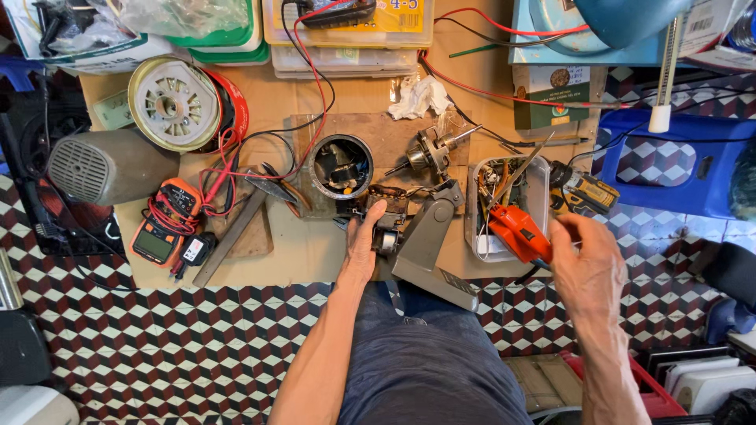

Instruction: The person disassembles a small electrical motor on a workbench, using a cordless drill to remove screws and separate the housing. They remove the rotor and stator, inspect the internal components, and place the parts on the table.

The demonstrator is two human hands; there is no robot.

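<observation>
Left hand (364, 240): laid flat, fingers extended, pressing on the small motor assembly (386, 216) at the front of the cardboard work mat (307, 252); not wrapped around anything.
Right hand (587, 264): closed around the red-handled tool (518, 232), handle end in the fist, working end pointing up-left toward the clear plastic tray (539, 185).
Motor assembly: middle of the mat, just below the round black housing (341, 167), touching the grey angled bracket (429, 244) on its right.
Tool position: over the lower edge of the tray, well apart from the motor assembly; tip type too blurred to tell.
Steadying: best kept with the palm weight straight down on the assembly, fingertips clear of the spot to be worked.
Approach: likely safest brought across low and slow, past the grey bracket, without snagging the red lead (315, 86) or the loose rotor with shaft (431, 149).
Nearby: orange multimeter (161, 224) and hammer (236, 228) to the left, yellow-and-black drill (584, 191) right of the tray.
Risk: assembly probably slides on cardboard if pressure eases; small parts in the tray easily knocked.
</observation>
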